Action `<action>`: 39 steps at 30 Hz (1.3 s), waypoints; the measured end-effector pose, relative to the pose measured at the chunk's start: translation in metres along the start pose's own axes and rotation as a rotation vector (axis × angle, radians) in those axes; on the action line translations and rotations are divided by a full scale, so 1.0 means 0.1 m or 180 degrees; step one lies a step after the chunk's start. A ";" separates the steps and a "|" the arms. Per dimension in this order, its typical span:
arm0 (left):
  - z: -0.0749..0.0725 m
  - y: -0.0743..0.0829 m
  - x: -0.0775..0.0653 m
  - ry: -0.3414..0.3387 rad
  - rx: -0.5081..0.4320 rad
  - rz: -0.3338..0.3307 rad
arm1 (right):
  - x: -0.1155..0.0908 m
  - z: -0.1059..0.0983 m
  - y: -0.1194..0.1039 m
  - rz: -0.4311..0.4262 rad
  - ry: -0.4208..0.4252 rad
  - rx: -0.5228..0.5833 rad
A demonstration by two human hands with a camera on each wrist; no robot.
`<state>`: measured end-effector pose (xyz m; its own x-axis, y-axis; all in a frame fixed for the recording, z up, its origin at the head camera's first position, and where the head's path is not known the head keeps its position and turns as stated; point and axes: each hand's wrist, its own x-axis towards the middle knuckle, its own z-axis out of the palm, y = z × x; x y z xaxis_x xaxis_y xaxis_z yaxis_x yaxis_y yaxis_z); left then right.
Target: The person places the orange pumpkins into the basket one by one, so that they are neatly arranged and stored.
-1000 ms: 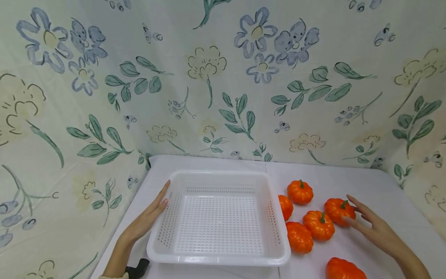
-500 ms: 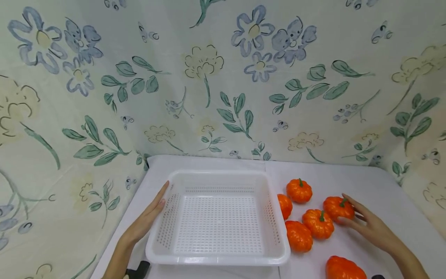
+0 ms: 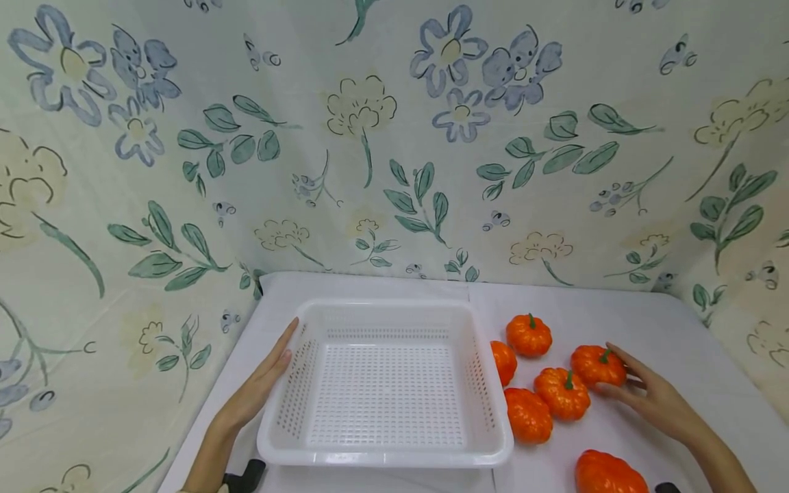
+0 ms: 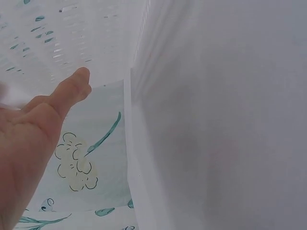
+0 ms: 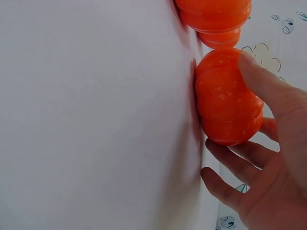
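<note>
A white perforated plastic basket [image 3: 385,457] stands on the table with nothing inside. My left hand [image 3: 257,385] lies along its left wall, fingers straight and fingertips at the rim. The left wrist view shows that hand [image 4: 33,139] beside the basket's side. On the right, my right hand [image 3: 656,402] holds a small orange pumpkin [image 3: 593,368] with a green stem. In the right wrist view the thumb presses one side of this pumpkin [image 5: 228,98] while the fingers curve at the other side, close to the table surface.
Several more orange pumpkins lie right of the basket: one at the back [image 3: 528,337], one beside the held one [image 3: 562,396], one by the basket's corner [image 3: 528,418], one at the front edge [image 3: 609,472]. A floral curtain [image 3: 370,150] hangs behind the white table [image 3: 653,322].
My right thumb and fingers have closed in slightly on the pumpkin over the last second. The left hand keeps its place at the basket; the head view has shifted a little.
</note>
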<state>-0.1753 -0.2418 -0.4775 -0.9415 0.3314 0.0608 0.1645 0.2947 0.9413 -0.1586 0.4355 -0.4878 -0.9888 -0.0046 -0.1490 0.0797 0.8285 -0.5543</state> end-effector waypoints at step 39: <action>0.03 -0.03 -0.02 0.0162 0.0005 0.0132 | 0.23 -0.21 -1.92 -0.1487 -0.0002 0.0416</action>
<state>-0.1735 -0.2408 -0.4815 -0.9476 0.2975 0.1165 0.2041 0.2831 0.9371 -0.1998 0.2881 -0.3676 -0.9225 -0.3597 0.1399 -0.3576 0.6604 -0.6603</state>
